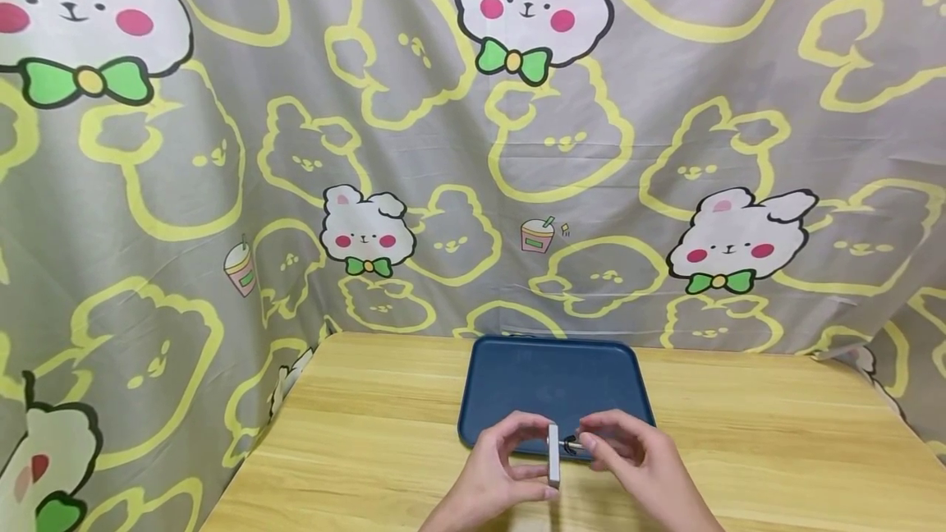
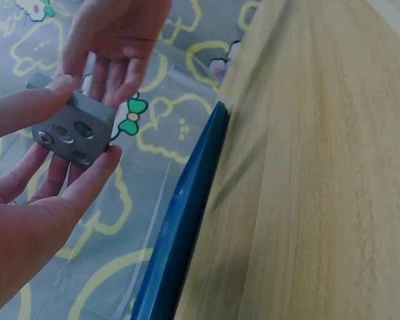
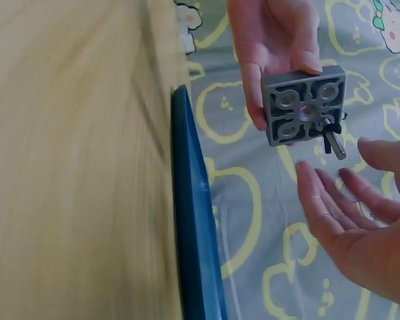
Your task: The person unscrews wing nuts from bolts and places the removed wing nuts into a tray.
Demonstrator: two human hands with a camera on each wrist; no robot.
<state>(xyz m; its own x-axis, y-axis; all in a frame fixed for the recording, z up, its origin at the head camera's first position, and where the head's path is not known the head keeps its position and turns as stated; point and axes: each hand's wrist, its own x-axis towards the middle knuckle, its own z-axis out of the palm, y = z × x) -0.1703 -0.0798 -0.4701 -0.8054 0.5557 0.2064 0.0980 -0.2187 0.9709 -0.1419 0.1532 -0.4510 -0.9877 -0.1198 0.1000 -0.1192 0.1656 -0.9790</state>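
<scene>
My left hand (image 1: pixel 493 466) holds a square grey metal plate (image 1: pixel 553 456) upright by its edges, above the near edge of the tray. Several round holes show on one face in the left wrist view; the other face is ribbed. A threaded bolt (image 3: pixel 338 147) sticks out of one corner on the right side, carrying a black wing nut (image 3: pixel 328 136). My right hand (image 3: pixel 367 220) is beside the bolt's free end, thumb and fingers spread loosely around it. In the right wrist view a gap shows between those fingers and the bolt.
A dark blue tray (image 1: pixel 554 380) lies on the wooden table (image 1: pixel 369 417), towards its back edge. Behind and at the sides hangs a grey curtain (image 1: pixel 436 162) printed with cartoon animals.
</scene>
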